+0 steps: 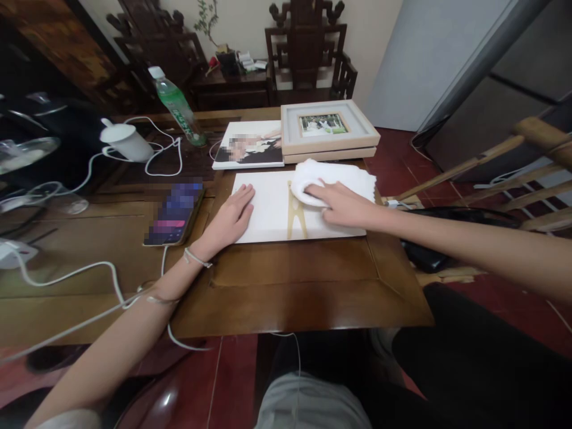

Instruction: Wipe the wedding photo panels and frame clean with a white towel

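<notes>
A white rectangular panel (268, 208) lies flat on the wooden table, with a tan A-shaped stand leg (295, 219) on its upper face. My left hand (235, 214) rests on the panel's left edge, fingers stretched out and holding nothing. Over the panel's right half, my right hand (342, 204) grips a folded white cloth (353, 177), fingers tucked into its fold. The cloth covers the panel's upper right part and the top end of the stand leg. Whether the cloth presses on the panel I cannot tell.
Behind the panel lie a photo panel (268, 156) and stacked wooden picture frames (330, 149). To the left are a phone (174, 214) on a cable, a green-labelled bottle (179, 110), a white lidded cup (127, 142) and loose white cords. A wooden chair (527, 179) stands at right.
</notes>
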Action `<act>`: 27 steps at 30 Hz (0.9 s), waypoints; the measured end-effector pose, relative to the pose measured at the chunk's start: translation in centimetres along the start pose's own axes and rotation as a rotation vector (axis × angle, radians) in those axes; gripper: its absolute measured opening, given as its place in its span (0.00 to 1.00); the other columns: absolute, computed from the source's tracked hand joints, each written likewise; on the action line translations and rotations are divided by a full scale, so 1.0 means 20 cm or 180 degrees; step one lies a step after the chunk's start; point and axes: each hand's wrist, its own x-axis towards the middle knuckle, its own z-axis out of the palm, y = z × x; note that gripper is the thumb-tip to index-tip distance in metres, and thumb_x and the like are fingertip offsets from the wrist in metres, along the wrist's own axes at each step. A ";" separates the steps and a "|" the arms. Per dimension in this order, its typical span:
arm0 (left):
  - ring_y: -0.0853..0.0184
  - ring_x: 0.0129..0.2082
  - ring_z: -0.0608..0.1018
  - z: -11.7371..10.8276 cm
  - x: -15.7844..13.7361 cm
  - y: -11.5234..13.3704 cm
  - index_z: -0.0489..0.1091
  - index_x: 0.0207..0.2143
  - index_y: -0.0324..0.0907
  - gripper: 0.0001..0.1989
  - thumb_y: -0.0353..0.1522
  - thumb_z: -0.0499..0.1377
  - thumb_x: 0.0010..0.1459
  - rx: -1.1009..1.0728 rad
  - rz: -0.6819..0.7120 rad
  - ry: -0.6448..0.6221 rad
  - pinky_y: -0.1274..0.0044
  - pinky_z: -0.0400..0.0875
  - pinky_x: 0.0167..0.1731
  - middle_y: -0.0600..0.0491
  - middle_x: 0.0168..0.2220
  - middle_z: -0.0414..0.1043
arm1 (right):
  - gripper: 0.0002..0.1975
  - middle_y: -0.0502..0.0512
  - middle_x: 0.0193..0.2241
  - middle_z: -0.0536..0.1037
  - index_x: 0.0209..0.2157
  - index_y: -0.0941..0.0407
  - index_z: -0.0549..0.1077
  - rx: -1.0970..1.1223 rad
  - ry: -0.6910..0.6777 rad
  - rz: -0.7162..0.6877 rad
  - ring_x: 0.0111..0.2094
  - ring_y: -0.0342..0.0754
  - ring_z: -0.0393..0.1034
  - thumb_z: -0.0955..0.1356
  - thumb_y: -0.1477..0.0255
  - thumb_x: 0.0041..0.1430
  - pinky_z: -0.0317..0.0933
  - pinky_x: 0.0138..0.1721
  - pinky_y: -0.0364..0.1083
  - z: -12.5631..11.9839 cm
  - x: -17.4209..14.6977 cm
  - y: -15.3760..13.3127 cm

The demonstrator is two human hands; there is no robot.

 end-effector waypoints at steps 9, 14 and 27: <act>0.53 0.72 0.59 0.00 0.00 0.00 0.62 0.67 0.33 0.29 0.38 0.43 0.71 -0.0033 -0.0016 -0.0022 0.58 0.52 0.72 0.40 0.71 0.59 | 0.38 0.67 0.74 0.51 0.63 0.58 0.68 -0.0562 -0.0271 -0.0640 0.73 0.76 0.35 0.60 0.91 0.51 0.41 0.64 0.81 0.13 0.01 -0.21; 0.54 0.72 0.59 0.00 -0.01 0.00 0.61 0.68 0.38 0.28 0.38 0.43 0.71 -0.0053 -0.0036 -0.0002 0.55 0.53 0.71 0.44 0.71 0.59 | 0.35 0.67 0.73 0.53 0.63 0.56 0.71 -0.0714 -0.0555 -0.0944 0.72 0.78 0.41 0.63 0.87 0.54 0.49 0.62 0.81 0.16 -0.23 -0.35; 0.53 0.72 0.60 0.00 0.00 -0.01 0.62 0.67 0.34 0.28 0.38 0.44 0.70 -0.0053 0.0014 -0.0005 0.57 0.53 0.72 0.40 0.70 0.59 | 0.34 0.69 0.63 0.71 0.60 0.59 0.70 -0.0564 -0.0178 -0.0997 0.72 0.66 0.47 0.60 0.91 0.54 0.49 0.65 0.75 0.06 0.17 -0.07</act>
